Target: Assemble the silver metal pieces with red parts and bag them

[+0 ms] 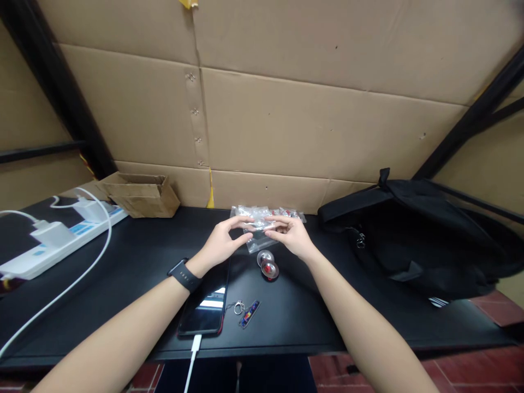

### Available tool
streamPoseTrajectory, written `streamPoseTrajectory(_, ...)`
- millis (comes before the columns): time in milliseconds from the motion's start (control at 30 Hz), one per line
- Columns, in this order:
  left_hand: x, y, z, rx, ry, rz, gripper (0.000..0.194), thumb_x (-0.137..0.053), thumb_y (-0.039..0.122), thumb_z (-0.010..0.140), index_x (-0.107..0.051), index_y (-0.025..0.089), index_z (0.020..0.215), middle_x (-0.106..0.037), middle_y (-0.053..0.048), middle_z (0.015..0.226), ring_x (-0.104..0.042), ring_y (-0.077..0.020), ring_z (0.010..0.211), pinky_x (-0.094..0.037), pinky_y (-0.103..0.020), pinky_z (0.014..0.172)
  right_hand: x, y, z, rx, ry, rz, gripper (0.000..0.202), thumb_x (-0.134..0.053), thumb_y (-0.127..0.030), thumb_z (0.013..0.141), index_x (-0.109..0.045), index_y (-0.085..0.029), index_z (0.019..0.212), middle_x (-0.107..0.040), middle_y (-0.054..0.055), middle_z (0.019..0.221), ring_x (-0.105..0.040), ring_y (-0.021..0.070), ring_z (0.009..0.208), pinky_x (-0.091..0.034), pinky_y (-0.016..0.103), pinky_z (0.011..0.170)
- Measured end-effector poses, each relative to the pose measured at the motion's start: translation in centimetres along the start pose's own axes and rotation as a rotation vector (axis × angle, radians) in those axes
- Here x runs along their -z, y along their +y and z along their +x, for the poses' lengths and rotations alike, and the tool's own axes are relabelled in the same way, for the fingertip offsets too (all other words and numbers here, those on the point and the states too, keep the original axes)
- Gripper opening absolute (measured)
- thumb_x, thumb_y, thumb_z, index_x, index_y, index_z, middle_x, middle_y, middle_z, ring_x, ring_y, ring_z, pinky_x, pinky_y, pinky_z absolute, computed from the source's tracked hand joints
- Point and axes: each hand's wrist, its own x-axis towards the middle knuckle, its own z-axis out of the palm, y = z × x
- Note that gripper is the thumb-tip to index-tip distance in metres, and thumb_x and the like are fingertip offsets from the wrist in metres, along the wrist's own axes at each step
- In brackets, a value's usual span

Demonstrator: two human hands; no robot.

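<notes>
Both hands meet over the middle of the black table. My left hand [223, 238] has its thumb and fingers bent around the left side of a clear plastic bag [258, 221]. On the bag's right side, my right hand [291, 234] pinches it between thumb and fingers. More clear packets with red bits [295, 214] lie just behind. Two small round transparent discs, one with silver [265, 257] and one with red inside [269, 269], overlap below the hands. Nearer the front edge are a colourful keychain [249, 314] and a dark phone [207, 308] with a cable plugged in.
An open cardboard box [143, 196] stands at the back left, beside a white power strip [61, 245] with plugs and a looping white cable. A black backpack [426, 234] fills the right side. Cardboard panels [319, 131] rise behind the table.
</notes>
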Motion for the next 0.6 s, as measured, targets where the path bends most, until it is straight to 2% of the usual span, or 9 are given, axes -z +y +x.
streamPoseTrajectory(167,0.08,0.06,0.0,0.008,0.023,0.04,0.03,-0.072,0.029,0.087,-0.071,0.02,0.116,-0.076,-0.007,0.113,-0.072,-0.0236,0.105,-0.052,-0.04,0.102,0.05,0.18,0.02,0.015,0.021,-0.019,0.053,-0.086,-0.04,0.071,-0.073,-0.019,0.118,-0.08,0.009,0.09,-0.074,0.0245,0.081,-0.057,0.034,0.068)
streamPoseTrajectory(400,0.21,-0.47,0.06,0.018,0.034,0.016,0.031,-0.072,0.027,0.086,-0.071,0.019,0.116,-0.077,-0.008,0.111,-0.073,-0.0239,0.102,-0.052,-0.042,0.104,-0.24,-0.02,-0.04,0.003,0.006,0.037,0.054,-0.089,-0.037,0.068,-0.073,-0.019,0.116,-0.079,0.008,0.089,-0.074,0.0227,0.079,-0.058,0.034,0.069)
streamPoseTrajectory(600,-0.07,-0.57,-0.01,0.064,0.019,-0.087,0.033,-0.072,0.03,0.087,-0.068,0.018,0.118,-0.073,-0.01,0.118,-0.073,-0.0219,0.097,-0.058,-0.035,0.091,-0.27,-0.43,-0.1,-0.006,0.012,0.079,0.05,-0.089,-0.036,0.068,-0.073,-0.021,0.112,-0.078,0.006,0.091,-0.073,0.0216,0.084,-0.059,0.036,0.079)
